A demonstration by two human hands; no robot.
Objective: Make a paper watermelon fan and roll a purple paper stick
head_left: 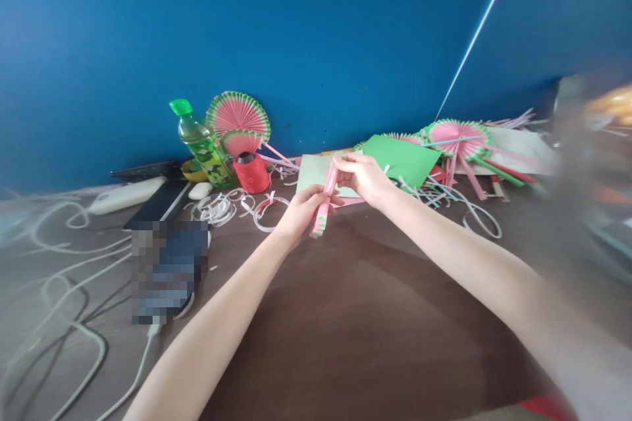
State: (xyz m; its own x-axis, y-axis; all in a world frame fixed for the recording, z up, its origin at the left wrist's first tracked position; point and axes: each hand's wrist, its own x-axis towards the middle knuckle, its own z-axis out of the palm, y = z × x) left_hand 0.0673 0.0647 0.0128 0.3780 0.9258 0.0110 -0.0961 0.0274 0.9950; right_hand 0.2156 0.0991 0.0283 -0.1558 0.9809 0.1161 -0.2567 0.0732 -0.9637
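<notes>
A folded pink paper strip with green edges (323, 210) is held upright between both hands above the brown table (355, 316). My left hand (302, 212) is closed round its lower part. My right hand (363, 177) pinches its upper end. Behind the hands lie a pale green sheet (312, 172) and a bright green sheet (405, 158).
Finished pink and green paper fans stand at the back left (237, 115) and lie at the back right (457, 135). A green-capped bottle (202, 145), a red thread spool (251, 172), white paper offcuts (222, 207), a phone (168, 270) and white cables (64, 296) crowd the left.
</notes>
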